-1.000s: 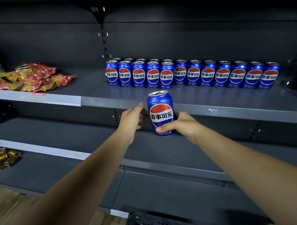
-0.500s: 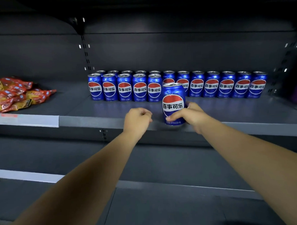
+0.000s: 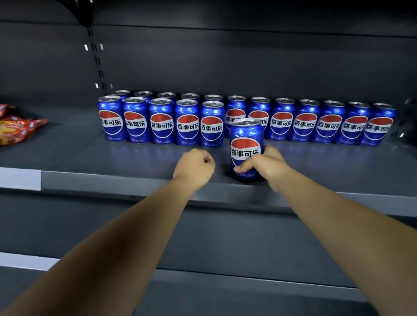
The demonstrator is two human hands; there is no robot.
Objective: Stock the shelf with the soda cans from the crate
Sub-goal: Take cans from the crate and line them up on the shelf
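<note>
A blue soda can point(image 3: 246, 142) with a red, white and blue logo stands upright on the dark grey shelf point(image 3: 108, 176), near its front edge. My right hand point(image 3: 262, 166) is wrapped around the can's lower half. My left hand point(image 3: 194, 166) is a closed fist just left of the can, holding nothing. Behind them, several identical cans point(image 3: 186, 121) stand in rows along the back of the shelf. The crate is out of view.
Red and orange snack bags point(image 3: 12, 127) lie at the shelf's far left. A slotted upright point(image 3: 98, 62) runs up the back wall. Another shelf point(image 3: 23, 260) sits below. Bare shelf surface stretches in front of the can rows.
My right hand has carried the can up from below the shelf and set it on the shelf's front part. My left hand closed into a fist and rose alongside.
</note>
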